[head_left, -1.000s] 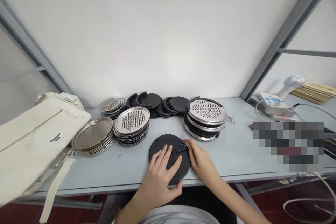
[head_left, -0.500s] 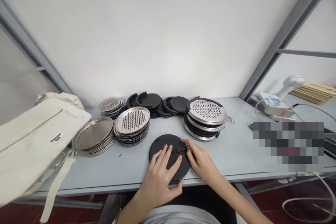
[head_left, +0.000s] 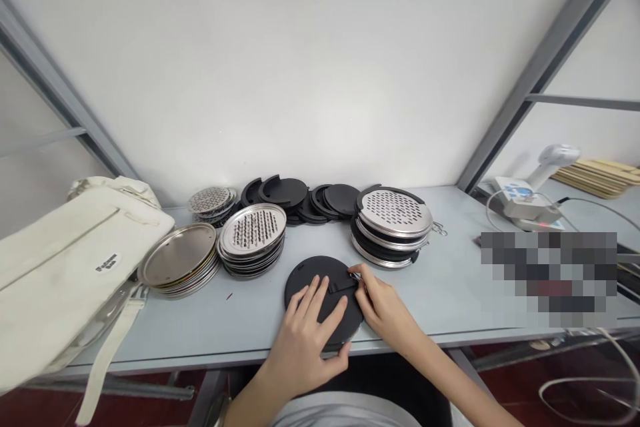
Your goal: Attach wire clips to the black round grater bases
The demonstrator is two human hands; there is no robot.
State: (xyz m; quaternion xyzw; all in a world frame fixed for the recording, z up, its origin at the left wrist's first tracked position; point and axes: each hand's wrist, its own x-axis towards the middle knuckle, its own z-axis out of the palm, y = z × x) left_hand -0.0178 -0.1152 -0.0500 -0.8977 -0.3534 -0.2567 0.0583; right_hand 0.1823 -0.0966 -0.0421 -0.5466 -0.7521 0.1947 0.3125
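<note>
A round black plate point(head_left: 305, 275) lies on the table in front of me, with a raised strip and small slots on its upper face. My left hand point(head_left: 311, 333) rests on it with fingers spread flat and the thumb along its near edge. At the plate's right rim, my right hand point(head_left: 376, 300) pinches a small metal wire clip point(head_left: 355, 275); the fingers hide most of the clip. Just beyond stands a stack of round graters point(head_left: 395, 213) in black holders, with wire clips sticking out on its right side.
To the left stand steel discs point(head_left: 183, 255), coarse grater discs point(head_left: 253, 230) and smaller grater discs point(head_left: 210, 200). Black round holders point(head_left: 285, 192) lie along the wall. A cream bag point(head_left: 75, 260) covers the left end. A scanner point(head_left: 555, 157) and wooden boards point(head_left: 600, 177) are at right.
The fingers of my right hand shift slightly around the wire clip at the plate's rim. My left hand and the black plate stay practically still.
</note>
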